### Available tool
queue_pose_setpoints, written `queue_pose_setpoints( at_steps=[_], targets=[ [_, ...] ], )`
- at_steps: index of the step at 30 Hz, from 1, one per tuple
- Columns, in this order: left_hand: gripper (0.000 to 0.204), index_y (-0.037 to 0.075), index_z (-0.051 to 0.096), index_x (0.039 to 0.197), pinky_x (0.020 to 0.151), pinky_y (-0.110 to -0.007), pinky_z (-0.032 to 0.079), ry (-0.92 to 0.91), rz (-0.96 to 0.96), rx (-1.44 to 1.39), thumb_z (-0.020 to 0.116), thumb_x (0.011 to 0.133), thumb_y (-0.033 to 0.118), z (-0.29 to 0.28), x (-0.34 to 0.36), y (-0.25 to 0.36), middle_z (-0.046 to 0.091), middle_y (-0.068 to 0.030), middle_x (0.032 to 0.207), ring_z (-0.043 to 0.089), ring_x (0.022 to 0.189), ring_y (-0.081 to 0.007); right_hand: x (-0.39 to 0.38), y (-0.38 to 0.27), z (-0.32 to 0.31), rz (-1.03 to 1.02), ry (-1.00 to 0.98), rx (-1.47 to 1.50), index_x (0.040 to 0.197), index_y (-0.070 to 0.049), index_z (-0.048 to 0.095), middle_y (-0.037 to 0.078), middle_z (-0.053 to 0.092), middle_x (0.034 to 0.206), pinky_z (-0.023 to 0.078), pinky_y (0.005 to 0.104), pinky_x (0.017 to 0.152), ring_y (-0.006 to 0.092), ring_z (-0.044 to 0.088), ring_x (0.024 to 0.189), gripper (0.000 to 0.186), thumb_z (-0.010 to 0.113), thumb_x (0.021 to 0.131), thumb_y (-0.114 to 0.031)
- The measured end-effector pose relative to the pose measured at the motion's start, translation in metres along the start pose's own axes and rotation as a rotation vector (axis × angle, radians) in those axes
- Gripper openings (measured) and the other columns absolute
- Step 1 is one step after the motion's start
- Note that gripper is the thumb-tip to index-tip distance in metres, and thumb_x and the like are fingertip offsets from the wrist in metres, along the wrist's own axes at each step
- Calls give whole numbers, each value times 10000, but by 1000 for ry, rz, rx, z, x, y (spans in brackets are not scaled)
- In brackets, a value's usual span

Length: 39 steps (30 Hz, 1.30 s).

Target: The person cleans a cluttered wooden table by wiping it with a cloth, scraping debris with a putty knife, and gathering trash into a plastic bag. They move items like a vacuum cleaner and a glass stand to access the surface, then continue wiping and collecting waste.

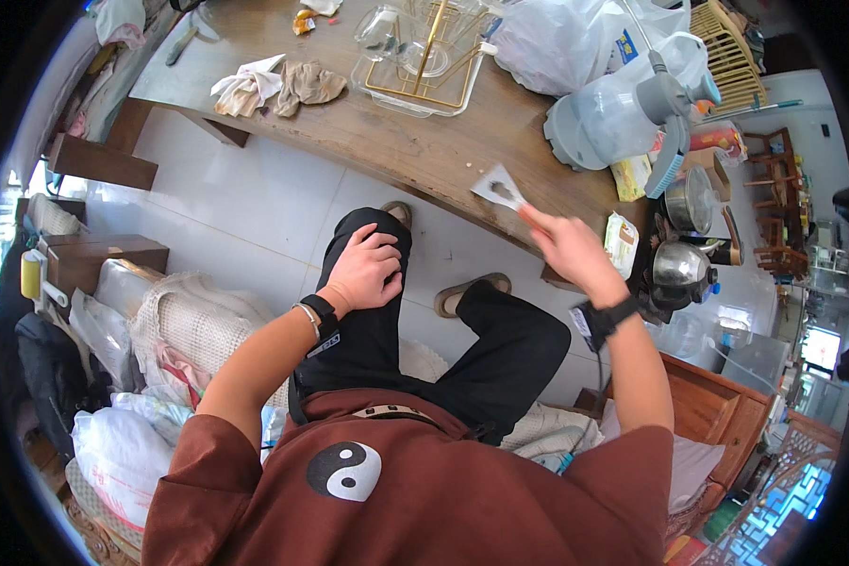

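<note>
My right hand is closed around the orange-red handle of a scraper with a wide, pale metal blade. The blade is at the near edge of the wooden table; whether it touches the top I cannot tell. Small pale crumbs lie close to the blade. My left hand rests on my left knee, holding nothing, its fingers laid over the black trousers. Nearest to my right hand is a white-and-green packet at the table's right end.
Crumpled cloths lie near the table's left side. Behind the scraper stand a gold wire rack on a clear tray, a white plastic bag and a clear pitcher. Pots and a glass kettle crowd the right. A knit-covered seat is at left.
</note>
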<state>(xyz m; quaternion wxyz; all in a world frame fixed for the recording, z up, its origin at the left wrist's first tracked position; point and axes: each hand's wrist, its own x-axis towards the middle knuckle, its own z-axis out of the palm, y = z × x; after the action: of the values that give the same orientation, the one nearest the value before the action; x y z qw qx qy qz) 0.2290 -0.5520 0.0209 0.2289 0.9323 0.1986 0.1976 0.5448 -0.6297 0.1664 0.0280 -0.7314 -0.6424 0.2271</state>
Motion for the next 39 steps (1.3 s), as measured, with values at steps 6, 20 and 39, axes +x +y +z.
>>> queue_pose_setpoints(
  at_steps=[6,20,39],
  targets=[
    [161,58,699,764,1086,-462,346,-3,21,-20,656,723,208,7,11,5,681,-22,862,580,1061,-221,25,-6,13,-13,4,21,1310,-239,590,191,683,937,511,490,754,406,644,867,400,577,913,-186],
    [134,70,693,741,1069,-475,365,20,13,-31,666,714,198,9,6,2,689,-17,883,592,1058,-218,-44,41,5,94,49,115,1311,-206,597,235,651,993,515,447,770,412,632,915,405,603,907,-174],
    [156,66,658,674,1062,-460,374,82,13,-70,671,695,220,9,2,-3,647,-56,805,592,1005,-233,64,-87,13,-130,-85,-96,1298,-231,599,183,680,1008,516,471,757,400,639,880,385,594,915,-192]
  ],
)
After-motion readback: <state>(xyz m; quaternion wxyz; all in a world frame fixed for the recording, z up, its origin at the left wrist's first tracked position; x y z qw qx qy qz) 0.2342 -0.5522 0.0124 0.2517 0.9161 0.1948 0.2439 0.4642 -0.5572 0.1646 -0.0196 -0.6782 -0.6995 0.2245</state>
